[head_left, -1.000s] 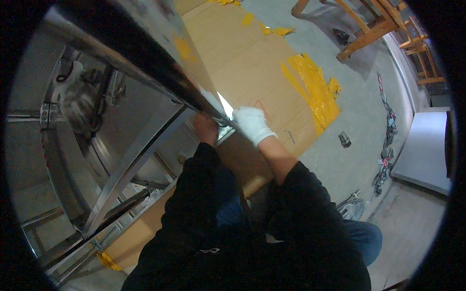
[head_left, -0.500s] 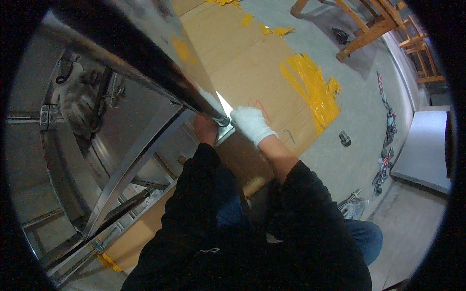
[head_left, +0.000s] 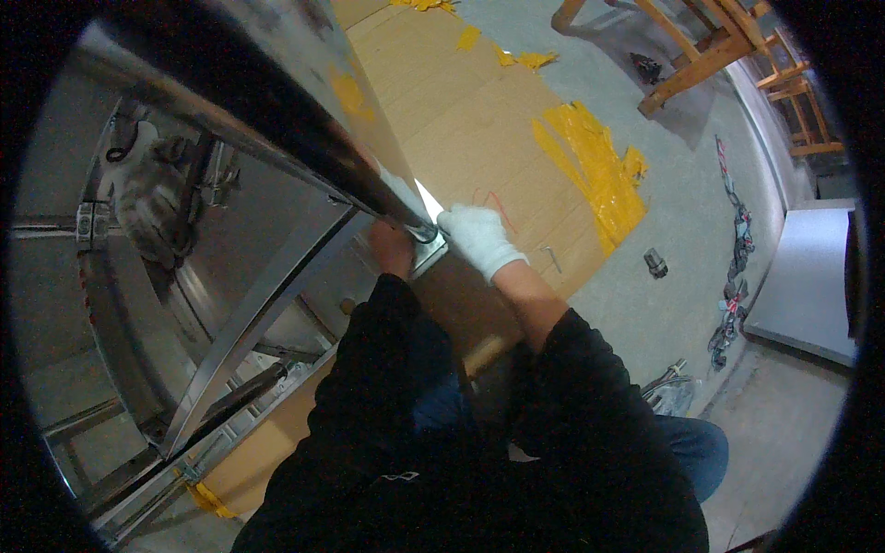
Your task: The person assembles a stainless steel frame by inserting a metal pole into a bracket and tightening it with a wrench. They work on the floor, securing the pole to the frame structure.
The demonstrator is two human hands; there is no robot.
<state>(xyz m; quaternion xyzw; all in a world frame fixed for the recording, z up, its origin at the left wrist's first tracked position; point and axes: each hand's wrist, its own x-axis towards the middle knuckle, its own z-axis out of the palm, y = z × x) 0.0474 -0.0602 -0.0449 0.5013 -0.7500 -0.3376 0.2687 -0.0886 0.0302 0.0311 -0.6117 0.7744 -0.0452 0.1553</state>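
A dark steel leg (head_left: 277,138) of a large stainless frame runs from upper left down to a shiny foot plate (head_left: 431,247) on the cardboard. My right hand (head_left: 477,238), in a white glove, presses at the foot plate beside the leg's base. My bare left hand (head_left: 392,249) is tucked under the leg on the other side of the plate; its fingers are partly hidden, and I cannot tell whether it holds anything. Both black sleeves reach up from the bottom.
Flattened cardboard (head_left: 479,120) with yellow tape patches (head_left: 590,166) covers the concrete floor. A small dark part (head_left: 654,263) and a bolt (head_left: 551,258) lie near the cardboard edge. Wooden furniture (head_left: 701,46) stands far right, cable scraps (head_left: 733,276) along the wall. Stainless rails and brackets (head_left: 221,323) fill the left.
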